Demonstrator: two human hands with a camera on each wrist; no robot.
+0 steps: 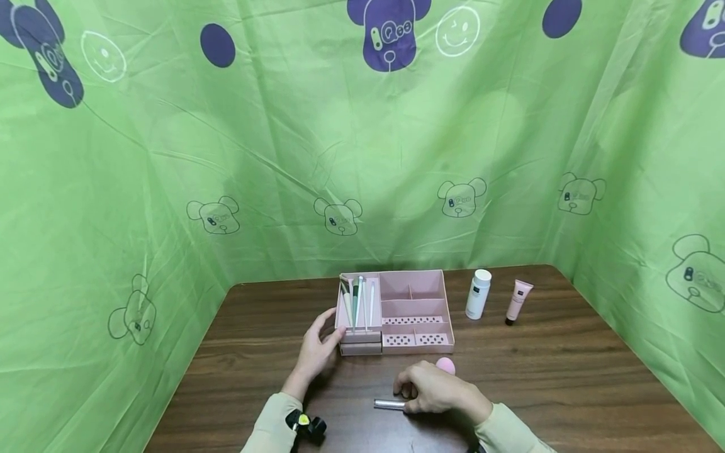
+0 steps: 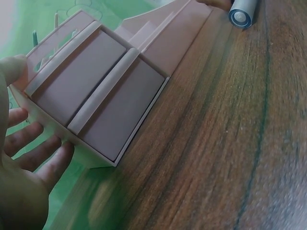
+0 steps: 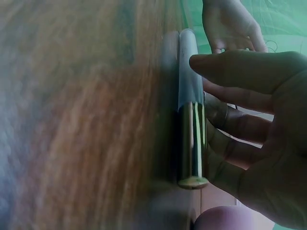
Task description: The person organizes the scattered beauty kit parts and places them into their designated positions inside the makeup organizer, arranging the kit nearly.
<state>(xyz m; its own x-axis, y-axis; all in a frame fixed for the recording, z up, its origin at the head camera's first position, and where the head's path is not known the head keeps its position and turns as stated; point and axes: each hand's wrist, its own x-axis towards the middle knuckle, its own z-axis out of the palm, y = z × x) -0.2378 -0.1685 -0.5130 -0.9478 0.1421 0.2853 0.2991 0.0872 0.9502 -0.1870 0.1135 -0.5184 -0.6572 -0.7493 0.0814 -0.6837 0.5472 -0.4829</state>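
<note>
My left hand (image 1: 314, 353) rests at the left front corner of a pink makeup organizer (image 1: 416, 313). In the left wrist view its thumb (image 2: 15, 68) lies by the see-through front panel and its fairly straight fingers (image 2: 48, 151) touch the side, beside two drawers (image 2: 103, 88). Makeup brushes (image 1: 355, 302) stand in the left compartment. Over the table in front, my right hand (image 1: 436, 389) pinches a slim silvery cosmetic tube (image 1: 389, 404) lying level close to the wood. The right wrist view shows the thumb across its pale part (image 3: 190, 81) and a shiny metallic end (image 3: 193, 146).
A pink ball-shaped sponge (image 1: 445, 365) sits just behind the right hand. To the organizer's right stand a white bottle (image 1: 478, 294) and a pink squeeze tube (image 1: 518, 302) with a black cap. Green printed cloth (image 1: 385, 157) hangs around the wooden table (image 1: 566, 371).
</note>
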